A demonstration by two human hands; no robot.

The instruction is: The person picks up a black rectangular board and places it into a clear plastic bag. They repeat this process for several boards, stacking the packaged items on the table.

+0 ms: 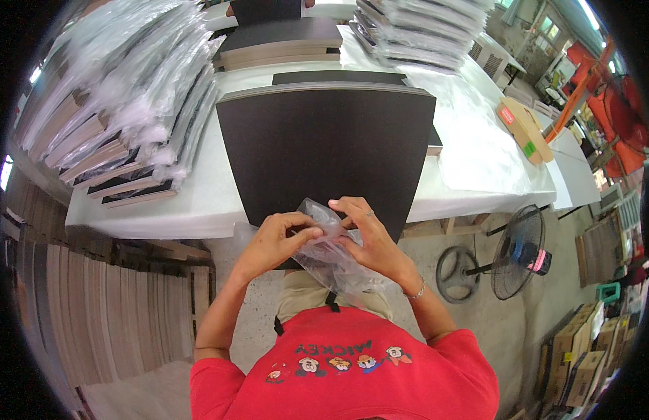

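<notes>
A clear plastic bag point(328, 264) hangs crumpled between my hands, at the near lower edge of a large black board point(328, 143). My left hand point(272, 243) is closed on the bag, thumb and fingers pinched together. On the other side of it, my right hand point(372, 239) grips the film, with its index finger raised in front of the board. The black board leans tilted over the table's near edge, its pale layered top edge toward the far side. Behind it, part of another black board point(338, 77) shows.
The table point(149, 220) has a white cover. Plastic-wrapped boards are piled in a left stack point(128, 91) and a far-right stack point(422, 31). More black boards point(282, 38) lie at the back, where another person's hands partly show. A cardboard box point(524, 129) and a fan point(518, 245) are at right.
</notes>
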